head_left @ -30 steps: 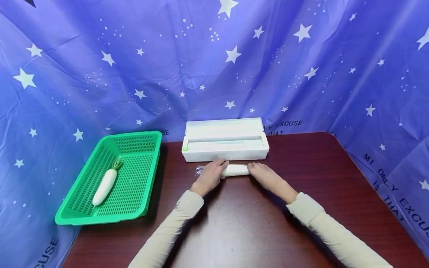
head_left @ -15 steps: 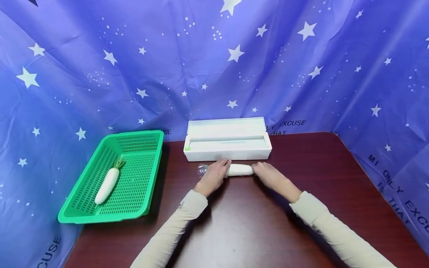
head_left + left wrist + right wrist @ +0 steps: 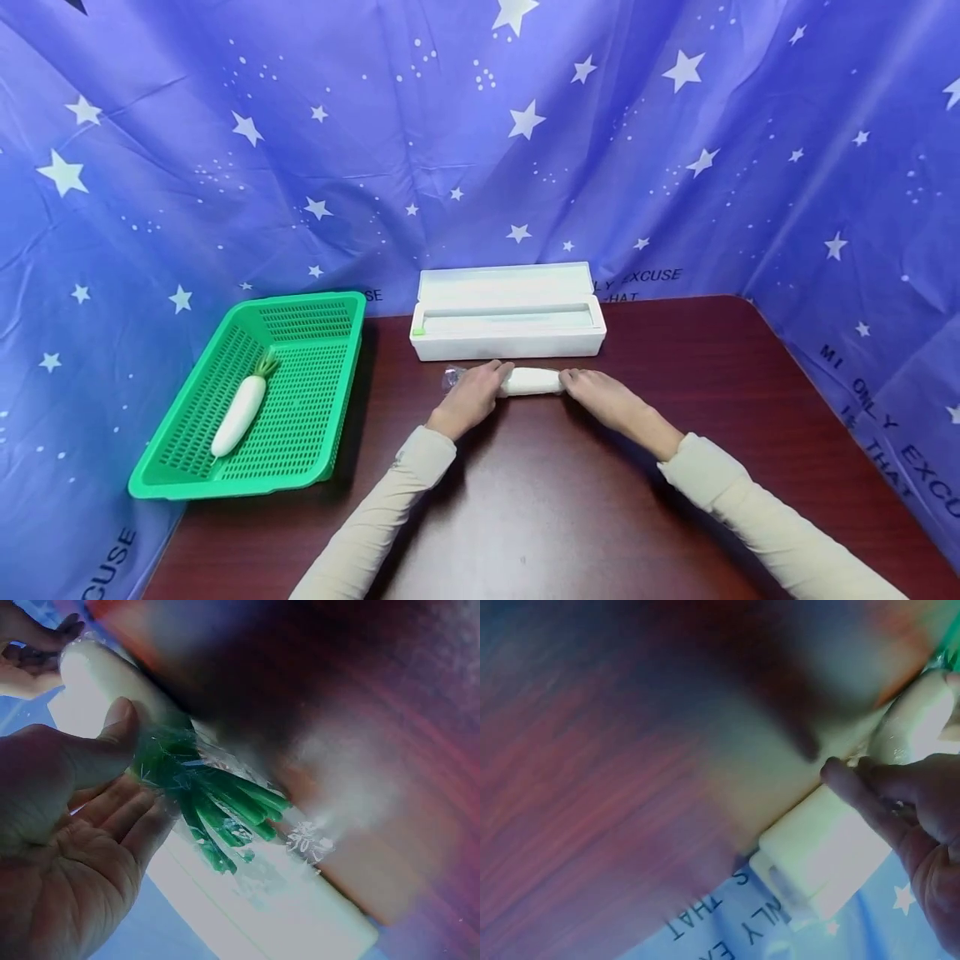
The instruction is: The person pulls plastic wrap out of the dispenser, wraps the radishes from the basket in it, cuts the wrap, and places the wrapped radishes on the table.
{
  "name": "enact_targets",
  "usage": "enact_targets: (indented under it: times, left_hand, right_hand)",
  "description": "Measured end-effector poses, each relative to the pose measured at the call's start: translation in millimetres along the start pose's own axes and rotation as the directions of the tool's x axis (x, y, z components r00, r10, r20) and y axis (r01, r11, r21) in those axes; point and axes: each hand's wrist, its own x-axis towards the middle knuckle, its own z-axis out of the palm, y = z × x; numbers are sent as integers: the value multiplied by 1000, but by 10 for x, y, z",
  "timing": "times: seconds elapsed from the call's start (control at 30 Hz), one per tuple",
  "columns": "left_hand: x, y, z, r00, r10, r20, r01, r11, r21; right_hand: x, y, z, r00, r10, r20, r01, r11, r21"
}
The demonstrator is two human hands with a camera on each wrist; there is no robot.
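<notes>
A white radish (image 3: 530,381) wrapped in clear plastic lies crosswise over the table, just in front of the white box. Its cut green stalks (image 3: 232,806) show through the plastic wrap (image 3: 307,840), which sticks out loose past them. My left hand (image 3: 468,396) grips the radish at the stalk end, thumb on one side and fingers on the other. At the opposite, rounded end, my right hand (image 3: 603,400) pinches the gathered plastic between thumb and forefinger, seen close in the right wrist view.
Behind the hands stands the white cling film box (image 3: 510,343), its lid up and a green tab at its left end. A green basket (image 3: 347,392) on the left holds another white radish (image 3: 240,415) with short stalks. A starry blue curtain surrounds the dark red table (image 3: 525,517).
The view has shifted slightly. Both hands keep to the two ends of the wrapped radish, with only small finger and wrist movements; the box and basket stay put.
</notes>
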Motion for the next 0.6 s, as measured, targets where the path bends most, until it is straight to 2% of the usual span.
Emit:
enact_targets:
  times: [0.07, 0.17, 0.27, 0.33, 0.43, 0.6]
  left_hand:
    - [-34, -23, -11, 1000, -24, 12, 25, 999, -35]
    - [-119, -63, -37, 994, -92, 61, 95, 994, -49]
    - [-205, -114, -41, 985, -153, 83, 153, 988, 9]
    - [-237, -145, -40, 981, -179, 69, 176, 983, 50]
    - [-247, -179, -29, 985, -166, 55, 160, 982, 100]
    - [-259, -195, -18, 986, -109, 128, 94, 988, 120]
  right_hand:
    - [-3, 13, -22, 1000, -4, 1, 4, 1000, 4]
    - [16, -15, -89, 1000, 19, 4, -19, 1000, -25]
    - [67, -75, -169, 998, 53, 23, -53, 999, -7]
    - [113, -114, -201, 997, 60, 40, -62, 997, 46]
    - [183, -151, -201, 997, 39, 65, -47, 991, 123]
    - [265, -151, -102, 999, 8, 38, -13, 993, 119]
